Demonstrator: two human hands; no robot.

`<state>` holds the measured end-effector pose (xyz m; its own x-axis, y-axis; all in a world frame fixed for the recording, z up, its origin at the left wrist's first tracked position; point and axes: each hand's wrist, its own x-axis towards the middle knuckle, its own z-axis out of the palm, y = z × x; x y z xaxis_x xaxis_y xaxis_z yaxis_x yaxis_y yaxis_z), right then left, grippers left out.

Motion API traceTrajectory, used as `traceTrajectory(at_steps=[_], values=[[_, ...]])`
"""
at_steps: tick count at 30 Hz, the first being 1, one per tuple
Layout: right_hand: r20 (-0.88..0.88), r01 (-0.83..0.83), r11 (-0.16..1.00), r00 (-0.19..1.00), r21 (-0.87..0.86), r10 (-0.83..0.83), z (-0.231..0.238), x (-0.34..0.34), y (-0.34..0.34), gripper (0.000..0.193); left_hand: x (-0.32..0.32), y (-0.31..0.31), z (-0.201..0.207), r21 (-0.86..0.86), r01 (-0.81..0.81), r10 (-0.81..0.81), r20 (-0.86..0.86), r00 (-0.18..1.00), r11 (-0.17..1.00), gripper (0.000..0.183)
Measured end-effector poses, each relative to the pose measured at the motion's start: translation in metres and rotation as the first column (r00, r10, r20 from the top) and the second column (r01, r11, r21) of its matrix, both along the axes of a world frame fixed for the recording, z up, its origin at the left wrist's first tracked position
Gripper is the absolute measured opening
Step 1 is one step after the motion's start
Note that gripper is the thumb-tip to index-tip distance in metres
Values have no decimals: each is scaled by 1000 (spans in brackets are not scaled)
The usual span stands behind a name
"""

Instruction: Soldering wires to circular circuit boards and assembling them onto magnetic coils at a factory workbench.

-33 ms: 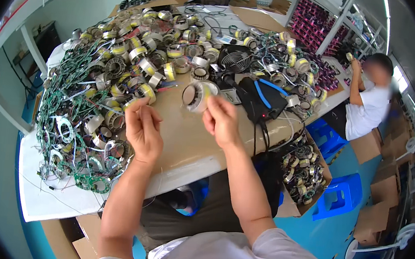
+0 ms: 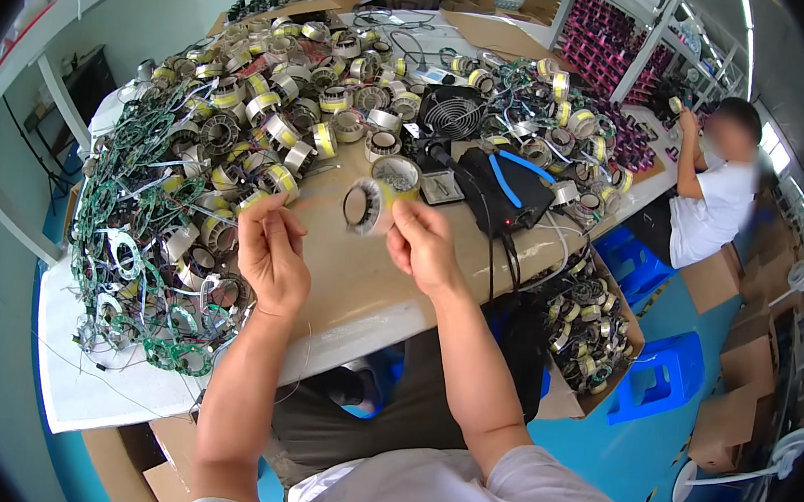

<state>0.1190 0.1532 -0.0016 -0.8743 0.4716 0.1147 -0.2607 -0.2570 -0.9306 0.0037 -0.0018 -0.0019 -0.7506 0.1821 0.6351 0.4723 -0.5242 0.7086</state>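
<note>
My right hand [image 2: 425, 246] pinches a ring-shaped motor stator [image 2: 364, 206] by its side and holds it up over the brown table top. The stator has a pale outer band and a dark slotted inside, slightly blurred. My left hand [image 2: 273, 253] is raised left of it, apart from it, with thumb and fingers closed together. Whatever those fingers may hold is too small to make out. Just behind the held stator stands a round yellow-banded container [image 2: 396, 173] with small grey bits inside.
Piled stators [image 2: 278, 128] and tangled green circuit boards [image 2: 123, 185] cover the left side. Right of centre are a black fan [image 2: 454, 116], blue-handled pliers [image 2: 507, 182] and a black device with cables. A carton of parts [image 2: 592, 342] stands below; a person [image 2: 718, 189] sits at right.
My right hand has moved slightly down and left with the stator, uncovering more of the round container behind. My left hand has shifted slightly left, its fingers still closed.
</note>
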Motion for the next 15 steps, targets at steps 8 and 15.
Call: traceTrajectory(at_steps=[8,15], values=[[435,-66,920,893,385,-118,1,8,5,43,5,-5,13,-57,-87,78,-147,986,995,25],[-280,445,122,729,887,-624,-40,0,8,15,19,-13,22,-237,-135,-30,-584,811,962,24]])
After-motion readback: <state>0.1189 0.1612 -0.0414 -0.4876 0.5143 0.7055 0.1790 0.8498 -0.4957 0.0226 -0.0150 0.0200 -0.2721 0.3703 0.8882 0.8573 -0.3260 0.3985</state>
